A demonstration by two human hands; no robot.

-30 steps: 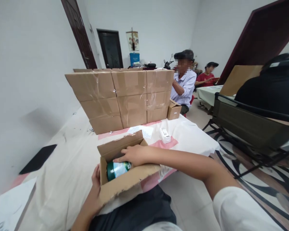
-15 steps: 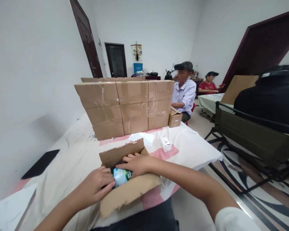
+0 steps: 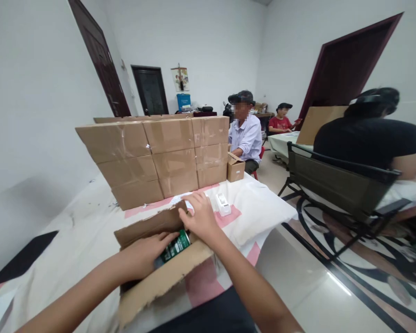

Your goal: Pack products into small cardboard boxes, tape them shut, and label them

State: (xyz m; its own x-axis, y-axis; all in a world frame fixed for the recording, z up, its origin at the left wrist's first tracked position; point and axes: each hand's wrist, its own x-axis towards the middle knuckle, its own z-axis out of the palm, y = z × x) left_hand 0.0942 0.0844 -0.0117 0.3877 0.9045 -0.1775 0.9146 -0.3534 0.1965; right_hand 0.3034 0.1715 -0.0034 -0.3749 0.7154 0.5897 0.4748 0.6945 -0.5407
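Note:
An open cardboard box (image 3: 166,284) with torn flaps lies in front of me on the table. Inside it is a green can (image 3: 176,246) with white lettering, tilted on its side. My left hand (image 3: 147,254) reaches into the box, its fingers closed over the can's near end; some fingertips are hidden. At the box's far right corner is my right hand (image 3: 201,215), thumb and fingers apart, beside the raised flap. Whether it touches the flap I cannot tell. A white tape-dispenser-like device (image 3: 223,204) stands just beyond that hand.
Stacked, taped cardboard boxes (image 3: 173,159) form a wall behind the open box. A small carton (image 3: 235,167) stands at their right end. A person in a light shirt (image 3: 247,136) sits beyond; another sits in a folding chair (image 3: 333,185) at right. A black mat (image 3: 24,254) lies left.
My left hand has moved deeper into the box over the can. My right hand has lifted off the contents to the far right corner. The view has turned right.

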